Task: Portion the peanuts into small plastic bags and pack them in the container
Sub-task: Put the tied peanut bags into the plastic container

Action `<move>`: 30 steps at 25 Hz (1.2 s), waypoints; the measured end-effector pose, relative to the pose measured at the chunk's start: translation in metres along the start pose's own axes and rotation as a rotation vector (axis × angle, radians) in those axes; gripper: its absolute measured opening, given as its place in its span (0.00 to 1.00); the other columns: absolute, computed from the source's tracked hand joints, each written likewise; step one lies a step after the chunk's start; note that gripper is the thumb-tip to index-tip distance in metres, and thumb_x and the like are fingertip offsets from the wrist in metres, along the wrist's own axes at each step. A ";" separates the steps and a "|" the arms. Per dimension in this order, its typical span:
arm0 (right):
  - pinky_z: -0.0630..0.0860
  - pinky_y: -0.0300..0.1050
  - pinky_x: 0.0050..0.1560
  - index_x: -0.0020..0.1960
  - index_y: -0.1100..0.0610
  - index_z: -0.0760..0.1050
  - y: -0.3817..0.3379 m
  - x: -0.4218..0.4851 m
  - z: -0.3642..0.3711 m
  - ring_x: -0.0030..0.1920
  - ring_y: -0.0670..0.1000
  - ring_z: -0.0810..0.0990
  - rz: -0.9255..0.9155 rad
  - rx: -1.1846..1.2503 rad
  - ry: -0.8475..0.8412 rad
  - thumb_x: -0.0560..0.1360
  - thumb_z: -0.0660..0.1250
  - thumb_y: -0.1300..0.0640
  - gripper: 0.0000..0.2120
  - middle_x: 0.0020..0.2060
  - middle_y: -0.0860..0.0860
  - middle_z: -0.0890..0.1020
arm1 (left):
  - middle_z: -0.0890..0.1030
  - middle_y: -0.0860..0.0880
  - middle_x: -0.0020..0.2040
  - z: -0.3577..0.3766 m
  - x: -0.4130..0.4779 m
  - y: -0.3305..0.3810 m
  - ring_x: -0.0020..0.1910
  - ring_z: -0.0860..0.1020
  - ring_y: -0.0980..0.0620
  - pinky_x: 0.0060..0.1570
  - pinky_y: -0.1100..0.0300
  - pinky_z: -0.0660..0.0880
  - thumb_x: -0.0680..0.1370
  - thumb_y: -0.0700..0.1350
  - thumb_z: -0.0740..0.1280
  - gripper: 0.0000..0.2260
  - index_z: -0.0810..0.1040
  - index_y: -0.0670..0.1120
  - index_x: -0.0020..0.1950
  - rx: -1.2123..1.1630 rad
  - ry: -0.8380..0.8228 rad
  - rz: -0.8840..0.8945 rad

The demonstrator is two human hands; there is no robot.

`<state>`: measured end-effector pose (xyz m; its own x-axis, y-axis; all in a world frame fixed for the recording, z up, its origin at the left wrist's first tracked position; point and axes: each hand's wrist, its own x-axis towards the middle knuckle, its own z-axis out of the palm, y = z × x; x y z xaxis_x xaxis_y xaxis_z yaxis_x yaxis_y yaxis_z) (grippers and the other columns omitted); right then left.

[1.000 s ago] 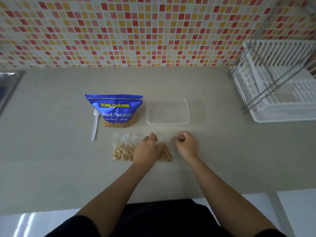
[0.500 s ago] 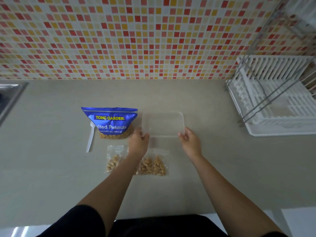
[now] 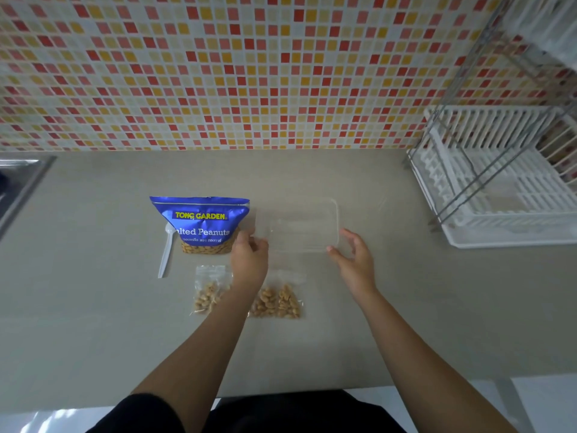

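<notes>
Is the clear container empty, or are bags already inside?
Empty: the container shows only countertop through it; both peanut bags lie outside.

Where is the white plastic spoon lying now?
In the head view, the white spoon lies on the counter, left of centre, against the left side of the blue peanut bag and apart from both hands.

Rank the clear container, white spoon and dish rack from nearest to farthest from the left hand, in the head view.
1. clear container, just right of the left hand.
2. white spoon, to its left.
3. dish rack, far right.
</notes>
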<state>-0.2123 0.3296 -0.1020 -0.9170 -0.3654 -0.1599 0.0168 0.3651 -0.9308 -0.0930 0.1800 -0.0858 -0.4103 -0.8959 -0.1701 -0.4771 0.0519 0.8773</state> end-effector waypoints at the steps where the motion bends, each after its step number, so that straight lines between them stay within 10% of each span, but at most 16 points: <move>1: 0.71 0.36 0.56 0.58 0.55 0.70 -0.003 -0.001 -0.005 0.58 0.48 0.76 0.037 0.128 -0.005 0.71 0.70 0.65 0.18 0.54 0.53 0.78 | 0.77 0.46 0.41 0.001 -0.002 0.001 0.40 0.75 0.49 0.47 0.58 0.70 0.76 0.39 0.62 0.14 0.73 0.39 0.61 -0.104 -0.031 -0.050; 5: 0.75 0.33 0.33 0.64 0.48 0.60 -0.013 0.003 -0.033 0.30 0.43 0.81 0.192 0.446 -0.068 0.73 0.65 0.68 0.26 0.45 0.52 0.80 | 0.75 0.48 0.35 0.006 -0.005 0.007 0.35 0.72 0.52 0.45 0.58 0.72 0.77 0.37 0.62 0.12 0.75 0.39 0.59 -0.369 -0.239 -0.115; 8: 0.74 0.32 0.28 0.69 0.46 0.58 -0.010 0.009 -0.056 0.26 0.44 0.80 0.204 0.516 0.008 0.73 0.60 0.72 0.32 0.44 0.52 0.79 | 0.78 0.42 0.49 0.009 0.004 0.007 0.47 0.76 0.45 0.55 0.56 0.72 0.77 0.43 0.63 0.11 0.78 0.42 0.58 0.088 -0.074 0.116; 13: 0.78 0.33 0.33 0.72 0.55 0.57 0.021 0.014 -0.079 0.34 0.43 0.81 0.218 0.573 0.160 0.73 0.60 0.75 0.32 0.47 0.52 0.72 | 0.79 0.35 0.57 0.007 0.024 0.001 0.59 0.74 0.36 0.62 0.51 0.69 0.77 0.41 0.62 0.18 0.72 0.42 0.67 0.520 -0.212 0.155; 21: 0.72 0.26 0.38 0.71 0.63 0.57 0.056 0.016 -0.053 0.44 0.53 0.76 0.172 0.045 0.159 0.71 0.69 0.67 0.34 0.57 0.59 0.73 | 0.80 0.35 0.55 0.008 0.026 -0.002 0.59 0.75 0.37 0.64 0.53 0.68 0.77 0.40 0.61 0.17 0.73 0.41 0.66 0.482 -0.194 0.133; 25: 0.65 0.50 0.65 0.69 0.66 0.61 0.061 0.015 -0.046 0.63 0.64 0.70 0.074 -0.368 0.164 0.67 0.74 0.57 0.37 0.63 0.67 0.70 | 0.77 0.36 0.59 0.003 0.025 -0.005 0.62 0.72 0.37 0.64 0.50 0.68 0.77 0.42 0.62 0.17 0.72 0.41 0.66 0.496 -0.170 0.177; 30: 0.64 0.50 0.64 0.64 0.63 0.68 0.049 -0.017 -0.030 0.62 0.61 0.68 -0.282 -0.513 0.249 0.71 0.66 0.56 0.24 0.61 0.64 0.71 | 0.77 0.37 0.55 -0.018 -0.003 -0.025 0.54 0.75 0.38 0.57 0.49 0.72 0.73 0.35 0.65 0.13 0.77 0.37 0.57 0.447 -0.104 0.466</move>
<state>-0.2084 0.3797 -0.1353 -0.9244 -0.3202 0.2072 -0.3756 0.6704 -0.6399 -0.0659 0.1739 -0.0996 -0.7147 -0.6890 0.1202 -0.4993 0.6230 0.6021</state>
